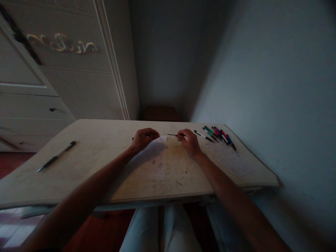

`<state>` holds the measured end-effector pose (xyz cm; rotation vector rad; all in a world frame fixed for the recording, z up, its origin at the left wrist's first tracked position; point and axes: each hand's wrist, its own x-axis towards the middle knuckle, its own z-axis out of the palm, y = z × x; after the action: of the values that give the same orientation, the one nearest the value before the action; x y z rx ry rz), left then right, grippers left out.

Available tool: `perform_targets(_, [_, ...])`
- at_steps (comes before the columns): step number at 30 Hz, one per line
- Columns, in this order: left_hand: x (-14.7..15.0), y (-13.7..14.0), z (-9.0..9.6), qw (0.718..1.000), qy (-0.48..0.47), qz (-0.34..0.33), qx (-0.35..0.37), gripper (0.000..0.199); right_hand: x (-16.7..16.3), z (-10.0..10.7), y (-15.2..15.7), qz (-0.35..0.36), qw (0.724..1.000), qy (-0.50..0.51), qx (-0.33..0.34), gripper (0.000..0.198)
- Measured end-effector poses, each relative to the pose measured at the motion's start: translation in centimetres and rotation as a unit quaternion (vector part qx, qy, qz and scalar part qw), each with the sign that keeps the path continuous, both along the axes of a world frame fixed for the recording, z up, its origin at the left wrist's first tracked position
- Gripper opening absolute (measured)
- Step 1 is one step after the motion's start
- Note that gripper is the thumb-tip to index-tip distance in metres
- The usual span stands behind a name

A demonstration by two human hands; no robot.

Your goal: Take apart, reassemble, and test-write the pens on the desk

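My right hand (189, 140) pinches the end of a thin dark stick, which looks like a pen refill (171, 134) and points left toward my other hand. Across a small gap, my left hand (146, 138) is closed at the fingertips; something small and pale shows there, too small to name. A dark tip pokes out behind this hand's knuckles. Under the left hand and forearm lies a sheet of paper (154, 166) with faint marks. A small dark piece (179, 140) is on the table just below my right fingers.
A large pen (56, 156) lies at the table's left. On the right are a white-and-black pen (204, 136), a pile of several coloured pens (220, 135) and a written sheet (231, 161). A wall (275, 87) borders the right side; a white cabinet (86, 91) stands behind left.
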<state>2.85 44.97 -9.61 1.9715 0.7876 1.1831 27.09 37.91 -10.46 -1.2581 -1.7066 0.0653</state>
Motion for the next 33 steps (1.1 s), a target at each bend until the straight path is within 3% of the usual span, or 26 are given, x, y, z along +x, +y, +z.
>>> perform_targets(22, [0.12, -0.71, 0.38, 0.998, 0.056, 0.003, 0.042, 0.025, -0.37, 0.05, -0.11, 0.024, 0.999, -0.037, -0.011, 0.008])
perform_targets(33, [-0.03, -0.26, -0.04, 0.997, 0.052, 0.01, 0.06, 0.023, -0.23, -0.35, -0.02, 0.048, 0.999, -0.001, -0.015, 0.006])
